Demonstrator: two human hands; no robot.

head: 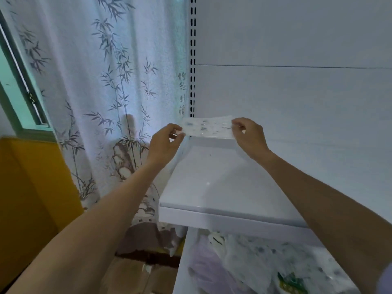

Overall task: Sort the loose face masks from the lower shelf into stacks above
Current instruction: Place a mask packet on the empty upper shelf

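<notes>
A white face mask with a grey-green speckled print [209, 128] is stretched flat between my hands, just above the back left corner of the upper white shelf [212, 187]. My left hand [166, 143] pinches its left end and my right hand [247, 135] pinches its right end. On the lower shelf [180, 272] lies a loose heap of masks [244, 264]: pale lilac ones, speckled white ones and one with a green print, partly hidden by my right forearm.
The shelf unit has a white back panel [297, 92] and a slotted upright [192, 60] at its left edge. A bamboo-print curtain [95, 102] hangs to the left, with a window frame [19, 85] and a yellow cabinet [31, 198] beyond it.
</notes>
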